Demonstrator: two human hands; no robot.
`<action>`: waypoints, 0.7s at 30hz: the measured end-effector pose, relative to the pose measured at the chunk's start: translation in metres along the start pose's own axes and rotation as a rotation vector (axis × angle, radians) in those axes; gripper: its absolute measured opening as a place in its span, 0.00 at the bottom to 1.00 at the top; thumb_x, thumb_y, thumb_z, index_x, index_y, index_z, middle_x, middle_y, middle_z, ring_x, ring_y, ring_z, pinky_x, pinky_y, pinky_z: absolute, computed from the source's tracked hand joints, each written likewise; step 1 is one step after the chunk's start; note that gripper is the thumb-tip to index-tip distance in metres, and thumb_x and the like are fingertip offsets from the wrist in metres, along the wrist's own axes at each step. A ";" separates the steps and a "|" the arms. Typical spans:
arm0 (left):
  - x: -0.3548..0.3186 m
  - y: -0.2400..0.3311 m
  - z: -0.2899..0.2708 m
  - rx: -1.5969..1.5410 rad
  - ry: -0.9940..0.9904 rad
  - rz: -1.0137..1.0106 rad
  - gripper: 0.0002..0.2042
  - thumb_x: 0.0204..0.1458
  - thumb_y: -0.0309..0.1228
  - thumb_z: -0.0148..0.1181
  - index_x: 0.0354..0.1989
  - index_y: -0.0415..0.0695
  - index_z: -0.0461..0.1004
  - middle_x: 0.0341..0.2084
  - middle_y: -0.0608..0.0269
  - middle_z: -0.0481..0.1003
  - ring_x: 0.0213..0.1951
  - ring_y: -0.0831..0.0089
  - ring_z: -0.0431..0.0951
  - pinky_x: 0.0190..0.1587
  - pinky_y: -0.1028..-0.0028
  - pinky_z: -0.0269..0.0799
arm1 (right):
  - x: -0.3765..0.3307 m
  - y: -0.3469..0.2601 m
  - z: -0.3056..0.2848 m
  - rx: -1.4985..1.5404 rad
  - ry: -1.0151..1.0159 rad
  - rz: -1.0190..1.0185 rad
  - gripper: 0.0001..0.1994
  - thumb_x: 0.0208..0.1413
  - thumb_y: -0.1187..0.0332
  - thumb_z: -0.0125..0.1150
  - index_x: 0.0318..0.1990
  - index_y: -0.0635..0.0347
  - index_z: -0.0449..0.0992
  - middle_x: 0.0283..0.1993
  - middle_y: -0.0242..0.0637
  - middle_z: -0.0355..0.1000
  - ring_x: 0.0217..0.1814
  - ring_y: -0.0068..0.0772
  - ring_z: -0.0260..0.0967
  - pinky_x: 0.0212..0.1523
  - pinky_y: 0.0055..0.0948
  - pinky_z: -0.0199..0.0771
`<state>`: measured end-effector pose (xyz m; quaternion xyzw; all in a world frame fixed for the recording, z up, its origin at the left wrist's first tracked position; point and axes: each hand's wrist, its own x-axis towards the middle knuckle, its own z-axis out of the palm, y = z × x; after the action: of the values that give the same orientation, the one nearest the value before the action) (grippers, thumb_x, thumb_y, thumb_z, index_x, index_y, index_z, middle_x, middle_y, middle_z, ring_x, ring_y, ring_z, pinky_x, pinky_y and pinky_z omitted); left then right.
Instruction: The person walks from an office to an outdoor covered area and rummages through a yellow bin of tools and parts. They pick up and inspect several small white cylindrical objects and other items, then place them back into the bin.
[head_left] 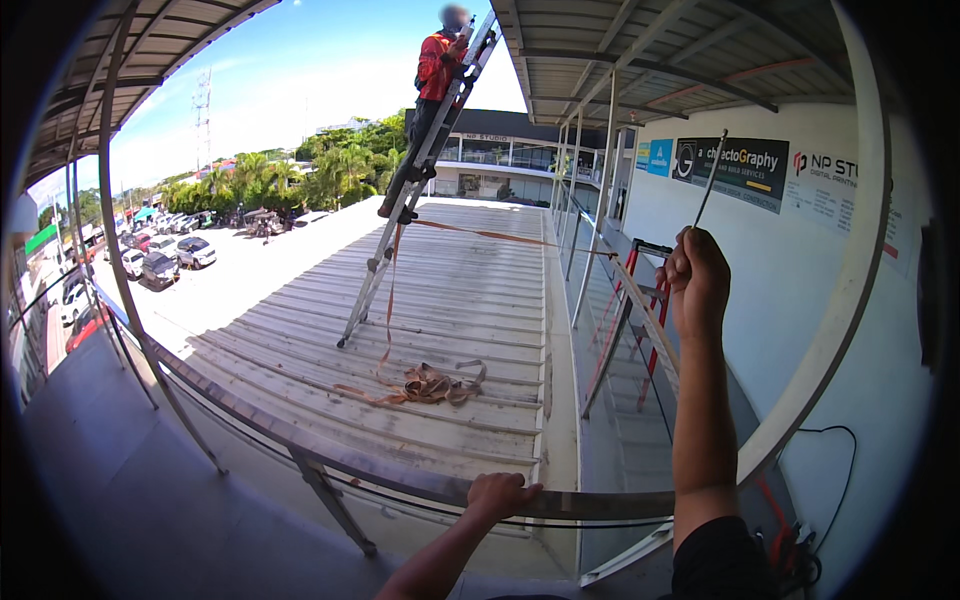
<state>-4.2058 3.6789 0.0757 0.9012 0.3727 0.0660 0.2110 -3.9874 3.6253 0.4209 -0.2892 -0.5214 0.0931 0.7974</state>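
My right hand [697,275] is raised at the right, its fingers closed round the lower end of a thin dark rod [711,182]. The rod tilts slightly right toward its small knobbed tip; its kind is not clear. Lower down, my left hand [503,495] grips the top rail of the metal railing [590,506] in front of me. Beyond the railing, a person [437,75] in a red top stands high on a leaning aluminium ladder [420,165]. An orange strap [485,233] runs from that ladder to a white post on the right.
A bundle of strap [430,384] lies on the ribbed metal roof [300,340]. A stepladder [640,300] with red parts stands behind the right-hand railing. A black cable [850,465] hangs by the white wall [800,240] with signs. Parked cars [165,262] line the lot at far left.
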 end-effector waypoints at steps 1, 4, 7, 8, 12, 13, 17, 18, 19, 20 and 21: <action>0.000 0.001 0.000 0.007 -0.001 -0.007 0.31 0.59 0.63 0.44 0.40 0.48 0.83 0.36 0.53 0.83 0.42 0.53 0.83 0.48 0.56 0.76 | -0.001 0.001 -0.001 -0.005 -0.002 0.008 0.14 0.65 0.58 0.60 0.35 0.60 0.73 0.22 0.25 0.60 0.23 0.20 0.59 0.29 0.29 0.69; 0.000 0.001 0.000 0.009 -0.014 -0.010 0.31 0.60 0.63 0.44 0.40 0.47 0.83 0.36 0.52 0.83 0.43 0.53 0.83 0.48 0.56 0.76 | -0.004 0.005 -0.002 -0.024 0.007 0.029 0.13 0.65 0.59 0.60 0.35 0.60 0.73 0.23 0.25 0.61 0.23 0.20 0.59 0.29 0.29 0.69; 0.000 0.001 -0.001 0.001 -0.023 -0.015 0.31 0.59 0.63 0.45 0.42 0.48 0.83 0.37 0.52 0.83 0.43 0.52 0.83 0.49 0.55 0.76 | -0.006 0.007 -0.001 -0.047 0.007 0.032 0.13 0.65 0.60 0.60 0.35 0.60 0.73 0.23 0.25 0.61 0.23 0.19 0.60 0.29 0.29 0.70; 0.000 0.001 -0.001 -0.003 -0.027 -0.019 0.31 0.59 0.63 0.45 0.43 0.49 0.83 0.37 0.52 0.83 0.43 0.52 0.83 0.49 0.55 0.76 | -0.007 0.008 -0.002 -0.037 -0.008 0.024 0.13 0.65 0.60 0.60 0.35 0.60 0.73 0.23 0.25 0.61 0.23 0.19 0.60 0.29 0.29 0.71; 0.000 0.000 -0.003 0.000 -0.035 -0.019 0.30 0.58 0.63 0.46 0.45 0.50 0.83 0.37 0.52 0.83 0.44 0.52 0.83 0.50 0.54 0.75 | -0.006 0.009 0.000 -0.073 0.010 0.026 0.12 0.65 0.60 0.60 0.35 0.60 0.73 0.23 0.25 0.61 0.23 0.20 0.60 0.28 0.30 0.71; 0.000 0.001 -0.003 -0.002 -0.030 -0.027 0.30 0.58 0.63 0.46 0.45 0.50 0.83 0.38 0.52 0.83 0.44 0.52 0.83 0.50 0.54 0.75 | -0.006 0.010 -0.001 -0.085 0.018 0.028 0.12 0.64 0.60 0.60 0.35 0.60 0.73 0.23 0.25 0.61 0.23 0.20 0.59 0.28 0.30 0.71; 0.000 0.002 -0.003 -0.004 -0.030 -0.035 0.30 0.58 0.63 0.47 0.44 0.50 0.84 0.38 0.52 0.83 0.45 0.51 0.82 0.50 0.54 0.75 | -0.006 0.012 -0.003 -0.120 -0.008 0.025 0.12 0.64 0.61 0.60 0.35 0.60 0.73 0.22 0.26 0.60 0.22 0.20 0.59 0.28 0.30 0.71; 0.000 0.002 -0.002 0.000 -0.027 -0.038 0.30 0.58 0.63 0.47 0.44 0.50 0.84 0.38 0.52 0.83 0.45 0.51 0.82 0.50 0.54 0.75 | -0.006 0.013 -0.004 -0.141 -0.001 0.040 0.11 0.64 0.61 0.61 0.35 0.59 0.73 0.22 0.25 0.60 0.23 0.19 0.59 0.28 0.29 0.71; 0.000 0.002 -0.002 -0.004 -0.030 -0.039 0.29 0.58 0.63 0.47 0.44 0.51 0.84 0.38 0.52 0.83 0.45 0.51 0.82 0.50 0.54 0.75 | -0.006 0.014 -0.003 -0.148 -0.005 0.048 0.11 0.64 0.60 0.61 0.35 0.58 0.73 0.23 0.24 0.60 0.23 0.18 0.59 0.28 0.28 0.71; 0.000 0.003 -0.002 -0.006 -0.028 -0.041 0.29 0.58 0.63 0.47 0.43 0.51 0.84 0.38 0.52 0.83 0.45 0.51 0.82 0.50 0.54 0.75 | -0.006 0.015 -0.002 -0.125 -0.029 0.038 0.11 0.64 0.60 0.62 0.35 0.56 0.73 0.23 0.23 0.60 0.23 0.17 0.59 0.28 0.28 0.70; 0.000 0.003 -0.002 -0.010 -0.029 -0.038 0.29 0.58 0.63 0.47 0.43 0.51 0.84 0.38 0.52 0.83 0.45 0.51 0.82 0.50 0.54 0.75 | -0.004 0.016 0.001 -0.160 -0.010 0.061 0.11 0.63 0.60 0.62 0.36 0.58 0.73 0.23 0.24 0.60 0.23 0.18 0.59 0.28 0.28 0.71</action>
<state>-4.2047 3.6779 0.0786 0.8939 0.3862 0.0507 0.2220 -3.9879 3.6373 0.4090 -0.3676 -0.5221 0.0770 0.7657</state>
